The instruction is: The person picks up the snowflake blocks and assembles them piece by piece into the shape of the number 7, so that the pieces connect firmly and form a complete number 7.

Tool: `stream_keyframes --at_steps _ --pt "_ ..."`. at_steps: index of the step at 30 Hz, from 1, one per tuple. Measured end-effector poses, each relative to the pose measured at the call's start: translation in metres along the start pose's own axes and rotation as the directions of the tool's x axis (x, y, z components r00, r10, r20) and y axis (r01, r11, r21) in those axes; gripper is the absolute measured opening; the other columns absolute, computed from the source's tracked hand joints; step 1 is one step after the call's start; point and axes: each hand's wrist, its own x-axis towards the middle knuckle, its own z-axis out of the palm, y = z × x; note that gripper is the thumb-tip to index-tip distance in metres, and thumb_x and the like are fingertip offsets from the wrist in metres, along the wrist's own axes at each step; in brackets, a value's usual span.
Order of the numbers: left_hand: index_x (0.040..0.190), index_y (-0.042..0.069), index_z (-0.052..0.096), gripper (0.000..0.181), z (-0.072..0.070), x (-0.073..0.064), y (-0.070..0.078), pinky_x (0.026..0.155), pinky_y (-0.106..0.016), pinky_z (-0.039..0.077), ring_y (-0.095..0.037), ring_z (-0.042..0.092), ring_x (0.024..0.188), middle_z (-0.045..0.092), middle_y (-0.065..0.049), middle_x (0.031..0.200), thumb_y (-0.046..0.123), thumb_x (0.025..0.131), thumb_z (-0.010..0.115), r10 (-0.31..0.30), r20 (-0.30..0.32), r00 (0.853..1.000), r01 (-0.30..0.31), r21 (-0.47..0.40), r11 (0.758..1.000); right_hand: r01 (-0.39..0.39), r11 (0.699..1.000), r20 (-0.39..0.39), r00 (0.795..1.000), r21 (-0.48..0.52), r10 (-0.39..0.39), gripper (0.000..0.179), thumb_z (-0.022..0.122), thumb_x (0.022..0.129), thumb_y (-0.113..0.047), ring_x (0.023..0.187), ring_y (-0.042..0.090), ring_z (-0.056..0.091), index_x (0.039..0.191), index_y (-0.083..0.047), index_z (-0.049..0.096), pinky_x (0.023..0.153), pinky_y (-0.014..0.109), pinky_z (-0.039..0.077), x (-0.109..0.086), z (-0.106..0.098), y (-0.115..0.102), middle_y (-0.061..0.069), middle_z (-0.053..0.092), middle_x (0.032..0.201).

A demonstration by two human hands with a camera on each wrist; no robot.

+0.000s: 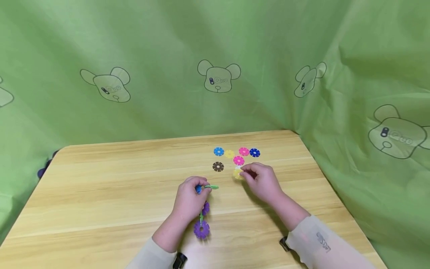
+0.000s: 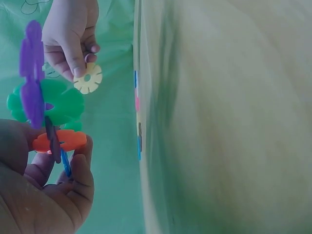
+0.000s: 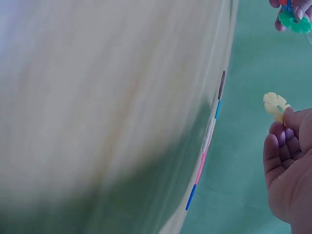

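My left hand grips a chain of notched plastic discs slotted together at angles. In the left wrist view, a purple disc and a green disc stick out beyond the fingers. An orange disc, a brown disc and a blue disc sit between thumb and fingers. Another purple disc hangs at the chain's near end in the head view. To the right, my right hand pinches a pale yellow notched disc at its edge, held apart from the chain.
Several loose notched discs lie on the wooden table beyond the hands: light blue, yellow, pink, dark blue and brown. A white disc shows near my right fingertips. Green curtain surrounds the table.
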Motion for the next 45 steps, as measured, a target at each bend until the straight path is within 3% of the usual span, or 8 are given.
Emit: stream_keyframes --at_steps 10,26,35,45 --pt "0.094 0.008 0.074 0.007 -0.001 0.001 0.000 0.107 -0.047 0.053 -0.032 0.068 0.116 0.073 -0.009 0.119 0.008 0.092 0.081 -0.006 0.001 1.000 0.006 0.008 1.000 0.163 0.982 -0.069 0.985 0.099 -0.157 0.017 0.085 0.083 0.009 0.074 0.014 0.069 0.095 0.001 0.075 0.065 0.022 0.060 -0.005 0.006 -0.009 0.007 0.075 0.086" --pt "0.093 0.008 0.074 0.008 0.000 0.003 -0.001 0.107 -0.047 0.053 -0.032 0.069 0.115 0.073 -0.008 0.117 0.006 0.092 0.081 0.005 -0.005 1.000 -0.005 0.004 1.000 0.306 0.917 -0.128 0.951 0.255 -0.282 0.025 0.080 0.079 0.020 0.069 0.017 0.068 0.093 0.000 0.074 0.064 0.019 0.058 -0.008 0.011 -0.024 0.008 0.075 0.085" --pt "0.095 0.009 0.074 0.008 0.000 0.003 -0.001 0.107 -0.046 0.053 -0.031 0.069 0.115 0.073 -0.007 0.118 0.008 0.092 0.081 0.007 0.000 1.000 -0.007 0.003 1.000 0.170 0.931 -0.033 0.985 0.324 -0.169 0.019 0.080 0.084 0.014 0.069 0.012 0.067 0.096 0.001 0.077 0.060 0.021 0.058 -0.012 0.015 -0.028 0.009 0.077 0.088" --pt "0.092 0.011 0.073 0.009 0.000 0.003 0.001 0.108 -0.047 0.052 -0.032 0.068 0.117 0.073 -0.007 0.119 0.007 0.092 0.081 0.026 0.001 1.000 -0.026 0.004 1.000 0.014 0.921 0.039 0.999 0.390 -0.032 0.016 0.080 0.085 0.012 0.065 0.012 0.066 0.095 0.001 0.078 0.056 0.024 0.058 -0.014 0.017 -0.033 0.008 0.077 0.085"
